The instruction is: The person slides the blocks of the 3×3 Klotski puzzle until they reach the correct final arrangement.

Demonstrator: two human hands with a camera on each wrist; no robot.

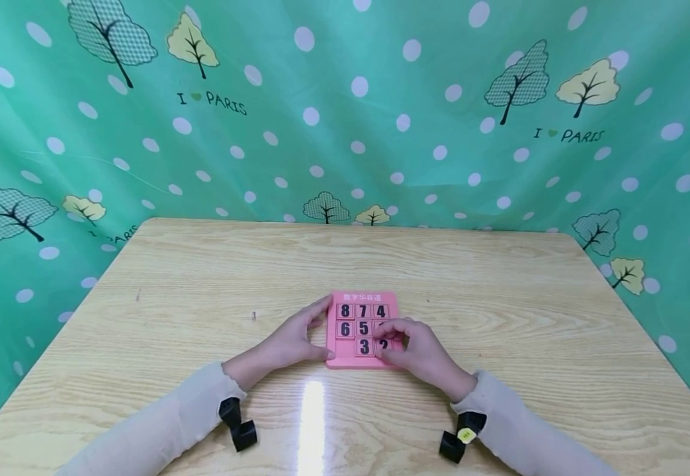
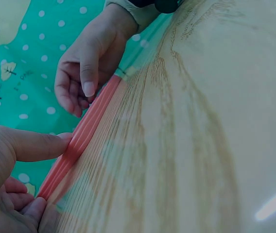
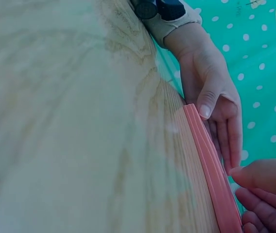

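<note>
A pink number slide puzzle (image 1: 362,362) lies flat on the table, its top row showing 8, 7, 4. Below come 6 and 5, with the tile right of the 5 mostly covered by fingers. The bottom row has a gap at left, then 3 and a partly hidden 2. My left hand (image 1: 290,340) holds the frame's left side, thumb at the lower corner and fingers by the upper one. With bent thumb and forefinger, my right hand (image 1: 422,350) touches the right-hand tiles. Both wrist views catch the frame edge-on, hiding the tile faces.
The wooden table (image 1: 202,277) has a bright light reflection (image 1: 311,423) in front of the puzzle. Behind it hangs a green dotted cloth (image 1: 333,145) printed with trees. Black wrist cameras (image 1: 239,426) sit on both sleeves.
</note>
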